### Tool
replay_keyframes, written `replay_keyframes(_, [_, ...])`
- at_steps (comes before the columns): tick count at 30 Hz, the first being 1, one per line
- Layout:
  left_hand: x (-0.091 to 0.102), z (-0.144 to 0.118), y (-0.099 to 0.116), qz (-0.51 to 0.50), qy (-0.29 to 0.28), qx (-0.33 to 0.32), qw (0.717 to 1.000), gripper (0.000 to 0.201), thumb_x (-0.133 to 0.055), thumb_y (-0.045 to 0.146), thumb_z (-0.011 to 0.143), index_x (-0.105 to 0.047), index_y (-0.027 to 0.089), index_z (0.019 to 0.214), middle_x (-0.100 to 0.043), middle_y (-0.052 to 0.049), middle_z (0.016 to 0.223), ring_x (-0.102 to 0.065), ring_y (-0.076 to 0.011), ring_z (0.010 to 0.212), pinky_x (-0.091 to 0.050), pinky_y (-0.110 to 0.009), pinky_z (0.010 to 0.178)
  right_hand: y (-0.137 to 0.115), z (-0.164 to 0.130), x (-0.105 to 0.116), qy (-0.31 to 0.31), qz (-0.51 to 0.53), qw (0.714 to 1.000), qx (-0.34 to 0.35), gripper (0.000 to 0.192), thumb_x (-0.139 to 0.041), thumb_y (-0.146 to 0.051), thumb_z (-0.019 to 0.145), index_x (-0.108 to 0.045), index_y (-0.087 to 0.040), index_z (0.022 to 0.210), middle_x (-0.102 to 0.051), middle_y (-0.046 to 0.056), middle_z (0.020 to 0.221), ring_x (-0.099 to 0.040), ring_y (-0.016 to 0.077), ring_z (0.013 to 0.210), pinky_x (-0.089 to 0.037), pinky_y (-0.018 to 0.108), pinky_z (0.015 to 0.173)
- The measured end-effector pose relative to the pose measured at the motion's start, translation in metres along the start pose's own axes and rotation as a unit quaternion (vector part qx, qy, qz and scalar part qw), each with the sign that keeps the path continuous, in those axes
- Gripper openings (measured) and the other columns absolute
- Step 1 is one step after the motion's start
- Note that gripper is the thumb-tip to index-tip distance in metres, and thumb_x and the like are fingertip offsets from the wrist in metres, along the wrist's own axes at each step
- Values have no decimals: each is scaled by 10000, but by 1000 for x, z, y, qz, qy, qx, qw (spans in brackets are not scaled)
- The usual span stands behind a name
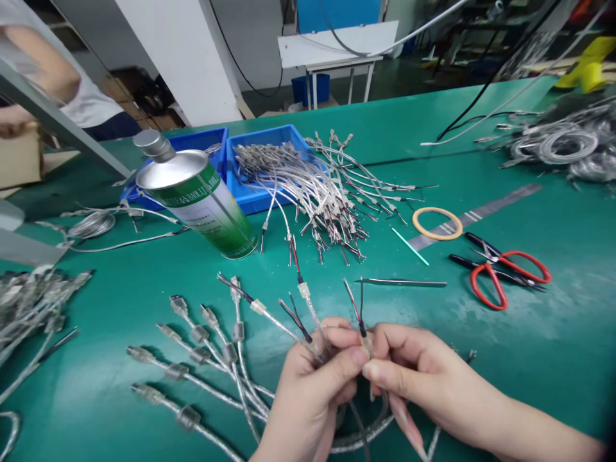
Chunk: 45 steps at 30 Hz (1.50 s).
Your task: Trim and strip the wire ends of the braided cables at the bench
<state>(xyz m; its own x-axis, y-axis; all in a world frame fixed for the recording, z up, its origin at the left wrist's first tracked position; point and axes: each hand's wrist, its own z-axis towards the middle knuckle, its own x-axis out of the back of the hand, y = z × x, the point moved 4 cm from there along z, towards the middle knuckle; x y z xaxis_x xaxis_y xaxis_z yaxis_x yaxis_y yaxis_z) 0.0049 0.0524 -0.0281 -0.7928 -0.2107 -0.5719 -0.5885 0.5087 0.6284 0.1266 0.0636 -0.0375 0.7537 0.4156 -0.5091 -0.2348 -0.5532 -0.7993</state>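
Note:
My left hand (315, 388) is closed round several clear-jacketed USB cables, whose stripped ends with red, white and black wires stick up past the fingers. Between both thumbs one cable end (366, 344) points upward, its thin wires apart at the tip. My right hand (423, 378) pinches this same end from the right. To the left lie the USB plugs (149, 393) of several cables, each with a grey ferrite bead (187, 417) behind it. The lower stretch of the cables runs under my hands and is partly hidden.
Blue trays (260, 204) hold a heap of cables (308, 186) that spills over the front. A green and white metal can (206, 212) stands beside them. Tweezers (404, 282), red-handled cutters (491, 282) and a tan ring (437, 223) lie right. A person (62, 70) is at far left.

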Motion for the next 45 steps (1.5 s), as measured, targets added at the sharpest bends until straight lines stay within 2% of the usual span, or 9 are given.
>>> replay_keyframes(4, [-2,-1,3,-13,-1,-15,1000,174,-804,264,646,-718,161,756,-587,-9,726,-356,-23,501,-220,-158,437,1,-1,0,-9,-12,1000,-7,297,-671,-351,848,-497,-134,744,-585,-35,643,-542,24,370,-379,64,333])
replay_keyframes(8, [-3,0,2,1,-30,-9,1000,168,-774,275,691,-705,143,769,-507,31,528,-336,-26,450,-199,-159,423,1,0,-1,-23,-50,998,-31,306,-668,-377,841,-533,-124,735,-536,-45,582,-495,19,354,-381,79,339])
replay_keyframes(14, [0,0,4,6,-18,-27,999,142,-782,222,688,-661,158,726,-666,-17,700,-523,-62,572,-282,-150,473,-5,-4,-2,39,-132,990,-24,332,-655,-456,827,-521,-157,774,-443,-66,597,-428,33,397,-385,130,364])
replay_keyframes(18, [0,-2,5,2,-32,-26,999,121,-767,214,704,-667,157,738,-668,-15,688,-460,-45,526,-251,-164,470,-21,-12,0,81,-172,981,37,280,-640,-405,859,-535,-170,746,-457,-37,683,-399,55,521,-361,154,450])
replay_keyframes(21, [-3,-3,3,12,-56,-22,998,86,-737,203,731,-670,156,758,-701,-40,702,-353,-27,460,-212,-179,453,-31,-14,6,115,-134,982,66,198,-624,-404,877,-593,-209,884,-511,-16,741,-456,95,633,-366,181,521])
replay_keyframes(24, [-9,-3,0,30,-88,-15,996,39,-717,182,741,-685,159,743,-714,-43,694,-387,-40,475,-249,-187,466,-32,-12,7,110,-64,990,53,227,-631,-408,877,-584,-237,1019,-561,-19,716,-522,104,660,-387,183,552])
replay_keyframes(32, [-13,-1,-3,78,-99,8,992,69,-724,219,735,-687,160,737,-714,-40,687,-433,-67,518,-256,-221,495,-33,-10,4,95,5,989,111,118,-663,-288,871,-585,-200,886,-598,-28,695,-570,75,584,-451,177,556])
replay_keyframes(37, [-12,-1,-8,76,-100,24,992,142,-731,251,709,-652,134,720,-686,-49,653,-340,-53,470,-159,-238,481,-32,-10,4,88,8,992,90,144,-664,-305,868,-578,-191,880,-587,-32,668,-571,80,575,-430,188,564])
replay_keyframes(45, [-12,-1,-8,53,-87,21,995,132,-712,231,698,-635,125,714,-684,-64,633,-315,-39,435,-128,-227,463,-24,-8,10,133,-29,988,66,265,-642,-440,855,-554,-190,849,-446,-54,578,-474,86,519,-339,197,486])
